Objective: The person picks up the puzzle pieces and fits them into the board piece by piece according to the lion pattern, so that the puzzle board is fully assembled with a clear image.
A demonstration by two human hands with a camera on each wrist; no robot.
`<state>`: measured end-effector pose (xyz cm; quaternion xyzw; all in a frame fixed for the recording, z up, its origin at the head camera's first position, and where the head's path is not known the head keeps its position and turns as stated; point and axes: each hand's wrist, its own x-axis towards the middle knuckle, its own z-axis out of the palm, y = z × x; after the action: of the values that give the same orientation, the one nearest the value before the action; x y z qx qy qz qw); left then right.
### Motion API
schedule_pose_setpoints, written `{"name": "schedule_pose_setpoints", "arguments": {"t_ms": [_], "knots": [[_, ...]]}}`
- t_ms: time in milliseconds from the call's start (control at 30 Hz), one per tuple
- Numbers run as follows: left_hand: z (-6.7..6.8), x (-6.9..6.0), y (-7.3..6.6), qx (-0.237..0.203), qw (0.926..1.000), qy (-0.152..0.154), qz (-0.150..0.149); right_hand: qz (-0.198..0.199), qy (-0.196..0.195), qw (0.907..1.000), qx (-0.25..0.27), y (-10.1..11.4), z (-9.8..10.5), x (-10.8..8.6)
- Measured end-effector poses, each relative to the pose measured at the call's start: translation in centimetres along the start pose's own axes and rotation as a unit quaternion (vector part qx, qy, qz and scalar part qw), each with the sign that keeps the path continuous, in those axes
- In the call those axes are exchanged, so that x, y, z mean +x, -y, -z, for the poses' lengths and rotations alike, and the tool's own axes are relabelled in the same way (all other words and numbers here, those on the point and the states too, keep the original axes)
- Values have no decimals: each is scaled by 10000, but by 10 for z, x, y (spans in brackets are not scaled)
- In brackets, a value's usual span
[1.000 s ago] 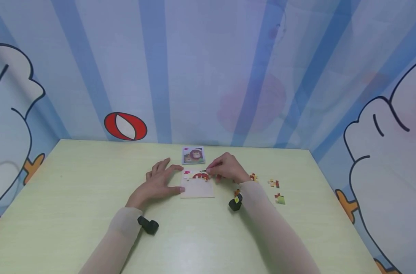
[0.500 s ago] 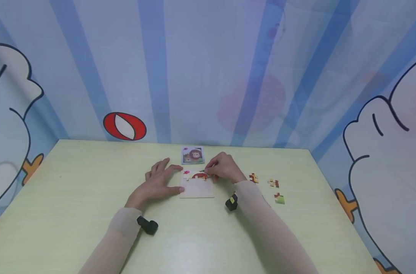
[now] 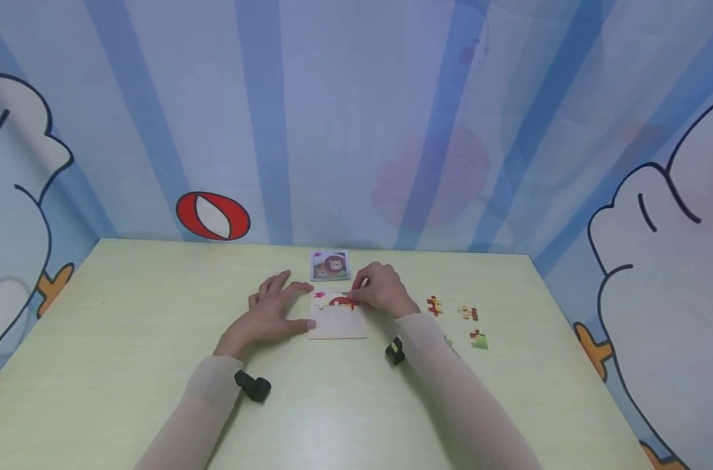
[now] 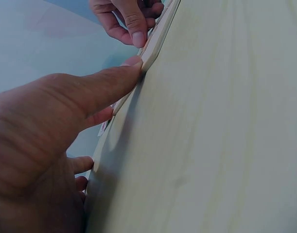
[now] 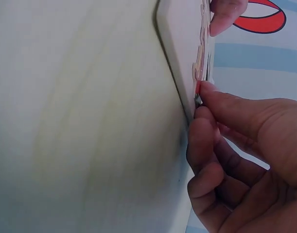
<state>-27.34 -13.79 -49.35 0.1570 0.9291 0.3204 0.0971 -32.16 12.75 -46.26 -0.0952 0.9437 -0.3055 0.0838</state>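
A pale square puzzle board lies on the table, with joined jigsaw pieces along its far side. My left hand rests at the board's left side. Its straight thumb touches the near part of that edge, and a fingertip touches the far corner. At the far right corner, my right hand pinches a small puzzle piece between thumb and forefinger. Most of that piece is covered by the fingers. In the left wrist view the left thumb presses on the board's edge.
A lion picture card lies just beyond the board. Loose pieces lie to the right: one orange, one brown and white, one green. Another is partly hidden by the right sleeve. A patterned curtain hangs behind the table.
My right hand has shifted slightly to the left along the board's far right corner, still pinching the piece. The left hand has stayed in place.
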Motion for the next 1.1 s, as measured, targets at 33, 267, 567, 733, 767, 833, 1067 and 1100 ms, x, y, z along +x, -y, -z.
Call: {"name": "schedule_pose_setpoints", "arguments": {"t_ms": [33, 267, 567, 733, 767, 833, 1067, 1100], "knots": [[0, 0, 0, 1, 10000, -1, 2, 7, -19, 10000, 41, 0, 0, 0], [1, -1, -2, -38, 10000, 1, -7, 122, -160, 9991, 382, -3, -2, 0], [1, -1, 0, -28, 10000, 0, -40, 550, -97, 9930, 1046, -22, 2, 0], [2, -2, 0, -16, 10000, 5, -81, 450, -75, 9905, 1297, -32, 17, -7], [2, -2, -1, -20, 10000, 2, -91, 354, -50, 9899, 1369, -34, 20, -9], [2, -2, 0, -29, 10000, 2, -90, 153, -2, 9886, 1497, -37, 27, -12], [2, -2, 1, -31, 10000, 26, -66, -151, 46, 9859, 1668, -55, 39, -23], [2, -2, 0, -40, 10000, 29, -69, -148, 53, 9863, 1640, -58, 41, -25]]}}
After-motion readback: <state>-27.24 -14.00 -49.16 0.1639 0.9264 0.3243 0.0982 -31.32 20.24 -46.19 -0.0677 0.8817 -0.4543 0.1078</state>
